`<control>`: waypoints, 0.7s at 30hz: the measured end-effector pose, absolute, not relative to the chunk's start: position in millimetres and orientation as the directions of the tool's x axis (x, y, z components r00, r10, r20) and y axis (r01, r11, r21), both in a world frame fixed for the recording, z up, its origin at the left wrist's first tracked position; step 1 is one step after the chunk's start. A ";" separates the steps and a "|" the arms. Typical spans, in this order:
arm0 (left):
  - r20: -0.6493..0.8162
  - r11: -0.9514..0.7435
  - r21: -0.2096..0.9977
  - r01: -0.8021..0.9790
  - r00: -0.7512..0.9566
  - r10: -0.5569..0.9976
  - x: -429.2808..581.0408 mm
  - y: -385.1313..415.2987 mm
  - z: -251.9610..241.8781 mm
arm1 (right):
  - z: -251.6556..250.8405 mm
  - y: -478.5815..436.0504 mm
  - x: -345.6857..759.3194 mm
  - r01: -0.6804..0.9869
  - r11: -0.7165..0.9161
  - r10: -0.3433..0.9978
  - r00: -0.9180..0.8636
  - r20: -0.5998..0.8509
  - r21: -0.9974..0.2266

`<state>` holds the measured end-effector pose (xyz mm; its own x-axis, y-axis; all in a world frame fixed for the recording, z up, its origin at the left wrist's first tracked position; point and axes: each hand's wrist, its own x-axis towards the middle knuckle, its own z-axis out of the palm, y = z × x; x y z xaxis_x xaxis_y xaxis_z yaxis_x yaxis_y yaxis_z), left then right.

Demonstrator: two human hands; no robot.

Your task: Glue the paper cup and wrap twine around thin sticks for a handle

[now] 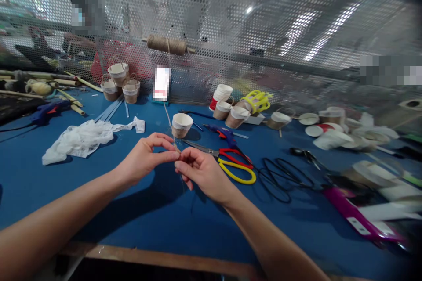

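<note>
A strand of jute twine (167, 113) runs down from the spool (167, 45) on the mesh panel to my fingers. My left hand (148, 158) pinches the twine between thumb and fingertips. Close beside it, my right hand (201, 170) is closed on the twine's lower part, with a thin end hanging below. Just behind my hands stands a small paper cup (182, 125) with twine wrapped round its lower part and a white rim. Scissors (235, 166) with red and yellow handles lie right behind my right hand, blades toward the cup.
White gauze (82, 138) lies at left, with wrapped cups (118, 74) stacked behind it. Blue glue guns (224, 134) lie on the blue table (138, 228). At right are a black cable (280, 180), a magenta tool (359, 215) and paper cups. A mesh panel (204, 17) closes the back.
</note>
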<state>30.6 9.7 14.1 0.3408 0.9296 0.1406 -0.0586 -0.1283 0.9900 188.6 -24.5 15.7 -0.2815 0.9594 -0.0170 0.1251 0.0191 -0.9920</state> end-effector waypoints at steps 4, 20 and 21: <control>0.178 -0.166 0.984 -0.065 0.310 0.934 34.4 6.8 11.5 | 12.6 -25.7 186.2 0.228 0.097 0.981 -0.188 0.054 -0.969; 0.087 0.056 0.954 -0.295 0.451 0.888 35.4 2.1 11.3 | 19.3 -26.5 195.1 -0.057 -0.068 0.931 -0.362 -0.043 -0.996; 0.089 0.039 0.960 -0.276 0.436 0.896 35.2 1.9 11.6 | 18.7 -26.5 194.5 -0.058 -0.066 0.936 -0.350 -0.041 -0.996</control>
